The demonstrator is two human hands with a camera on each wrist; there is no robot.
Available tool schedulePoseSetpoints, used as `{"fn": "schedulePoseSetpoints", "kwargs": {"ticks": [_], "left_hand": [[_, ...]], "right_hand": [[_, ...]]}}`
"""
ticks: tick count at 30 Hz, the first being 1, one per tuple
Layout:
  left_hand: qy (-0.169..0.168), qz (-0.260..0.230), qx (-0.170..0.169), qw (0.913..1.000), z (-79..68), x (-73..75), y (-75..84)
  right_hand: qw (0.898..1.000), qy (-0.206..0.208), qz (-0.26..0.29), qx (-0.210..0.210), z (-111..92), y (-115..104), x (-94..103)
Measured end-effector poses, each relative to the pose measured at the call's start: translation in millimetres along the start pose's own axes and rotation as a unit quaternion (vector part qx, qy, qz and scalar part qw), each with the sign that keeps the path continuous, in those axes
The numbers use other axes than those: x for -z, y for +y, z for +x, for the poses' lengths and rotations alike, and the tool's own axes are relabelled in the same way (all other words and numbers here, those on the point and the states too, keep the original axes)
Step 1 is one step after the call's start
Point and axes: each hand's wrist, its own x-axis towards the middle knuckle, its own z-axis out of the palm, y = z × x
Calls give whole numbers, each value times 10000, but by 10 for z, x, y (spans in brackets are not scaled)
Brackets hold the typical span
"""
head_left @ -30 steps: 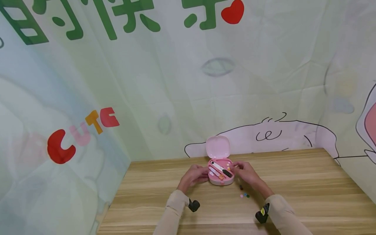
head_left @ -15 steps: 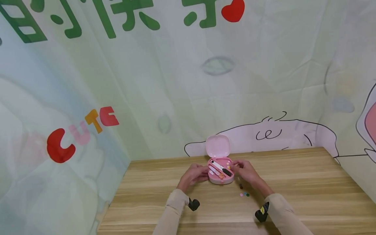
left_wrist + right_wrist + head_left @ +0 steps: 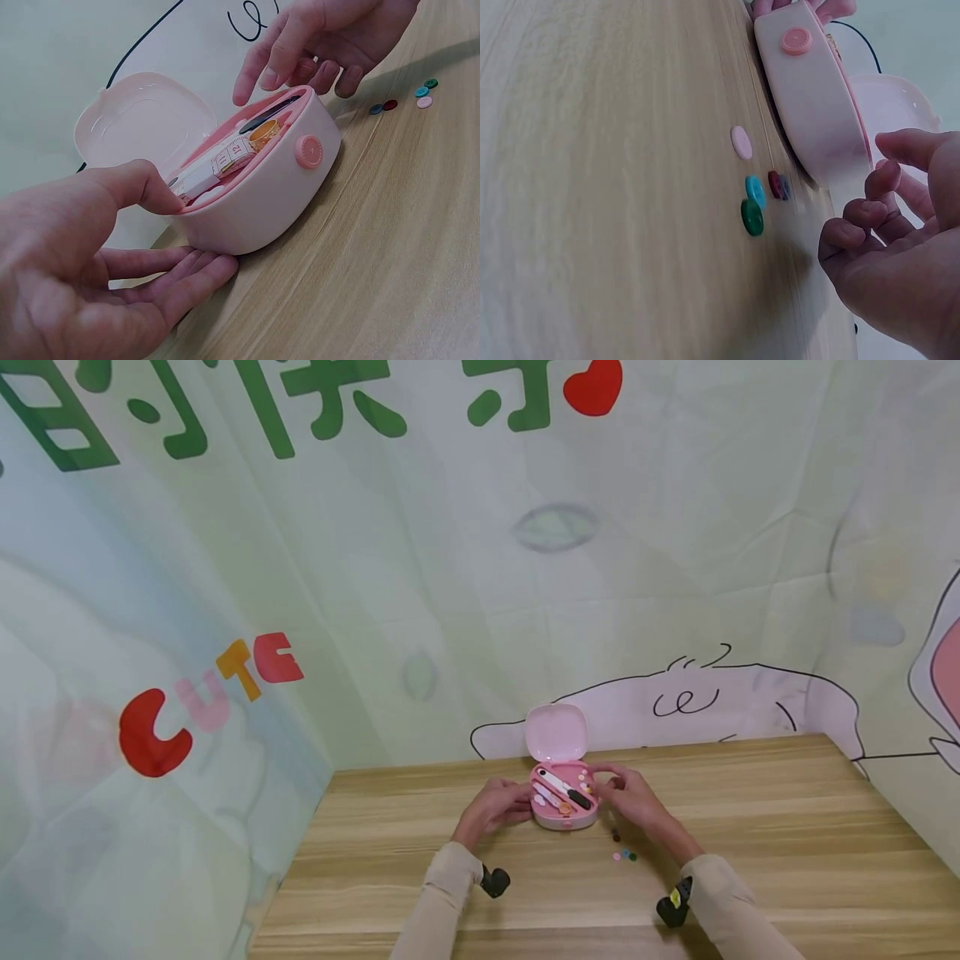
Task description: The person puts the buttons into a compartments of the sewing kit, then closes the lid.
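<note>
A pink sewing box [image 3: 566, 823] stands on the table with its lid [image 3: 557, 732] raised at the back. My left hand [image 3: 495, 806] grips its left side, thumb on the rim and the other fingers low against the wall. Over the right edge hovers my right hand [image 3: 630, 795], fingers loosely bent, thumb and index apart with nothing seen between them. Inside lie a folded tape measure [image 3: 229, 155], a gold thimble [image 3: 264, 135] and a white tool with a black end [image 3: 579, 799]. A few small pale and yellow buttons [image 3: 582, 777] sit in the right compartment.
On the wooden table [image 3: 375, 877], right of the box, lie several loose buttons: pink [image 3: 741, 142], light blue [image 3: 754, 189], green [image 3: 752, 217], dark red [image 3: 775, 184] and dark blue [image 3: 784, 189]. A printed cloth [image 3: 450, 610] hangs behind the table's back edge.
My right hand's thumb and index have spread from close together at the box's right compartment, and that wrist has shifted slightly right. The left hand and the box stay in place.
</note>
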Motion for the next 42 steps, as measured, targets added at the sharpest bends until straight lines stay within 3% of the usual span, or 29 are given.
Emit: {"fn": "schedulePoseSetpoints", "kwargs": {"ticks": [18, 22, 27, 32, 36, 42], "left_hand": [[-42, -18, -56, 10000, -11, 2, -5], [-51, -53, -95, 9999, -17, 5, -5], [-66, -68, -131, 9999, -11, 1, -17], [-62, -82, -125, 9999, -14, 3, -22], [-46, -43, -111, 9999, -18, 12, -19], [-24, -84, -97, 9999, -30, 3, -17]], "right_hand": [[9968, -306, -686, 260, -148, 29, 231], [9939, -563, -830, 469, -204, 7, 281], [9844, -1059, -1177, 768, -258, 48, 336], [9681, -1495, -1588, 1229, -304, 97, 362], [9577, -1658, -1824, 1483, -332, 122, 373], [9551, -1615, -1873, 1633, -358, 119, 373]]}}
